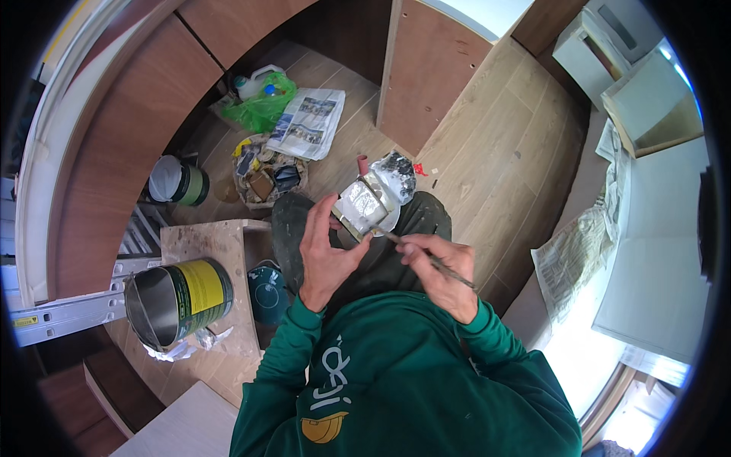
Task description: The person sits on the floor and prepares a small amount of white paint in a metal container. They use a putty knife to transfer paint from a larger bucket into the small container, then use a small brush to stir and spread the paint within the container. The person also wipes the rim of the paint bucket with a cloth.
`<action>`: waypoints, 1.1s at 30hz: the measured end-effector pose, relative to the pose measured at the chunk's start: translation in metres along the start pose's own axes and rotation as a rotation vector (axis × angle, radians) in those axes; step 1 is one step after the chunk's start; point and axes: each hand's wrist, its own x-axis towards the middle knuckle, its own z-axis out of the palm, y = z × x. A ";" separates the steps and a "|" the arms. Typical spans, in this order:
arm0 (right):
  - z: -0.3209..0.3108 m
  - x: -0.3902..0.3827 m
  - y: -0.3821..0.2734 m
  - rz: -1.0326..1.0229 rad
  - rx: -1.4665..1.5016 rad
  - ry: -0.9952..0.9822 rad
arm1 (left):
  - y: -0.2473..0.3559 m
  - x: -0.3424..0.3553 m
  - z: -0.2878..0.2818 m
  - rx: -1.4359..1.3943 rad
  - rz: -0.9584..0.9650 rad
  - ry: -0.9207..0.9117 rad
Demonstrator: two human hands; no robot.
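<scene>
My left hand grips the edge of a small box-like piece with a shiny white face and a brownish rim, held above my lap. Pinched in my right hand is a thin, brownish paintbrush. Its tip reaches the lower right corner of the piece; whether it touches cannot be made out. Just beyond the piece is a paint-smeared white container with dark patches, partly hidden behind it. A reddish, tube-shaped end sticks up beside that container.
Left of me, a large metal paint can stands on a wooden box. Ahead on the floor are a rubbish-filled box, newspaper and a green plastic bag. White drawers and newspaper-covered panels lie right.
</scene>
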 end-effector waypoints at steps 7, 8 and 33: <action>0.008 0.001 -0.002 0.005 -0.039 0.058 | -0.001 0.000 0.004 0.021 0.056 0.021; 0.007 0.002 -0.002 0.000 -0.020 0.039 | 0.000 -0.001 0.004 0.014 0.054 0.015; -0.004 -0.017 0.000 -0.004 0.046 0.043 | -0.006 -0.001 0.000 -0.076 -0.087 0.054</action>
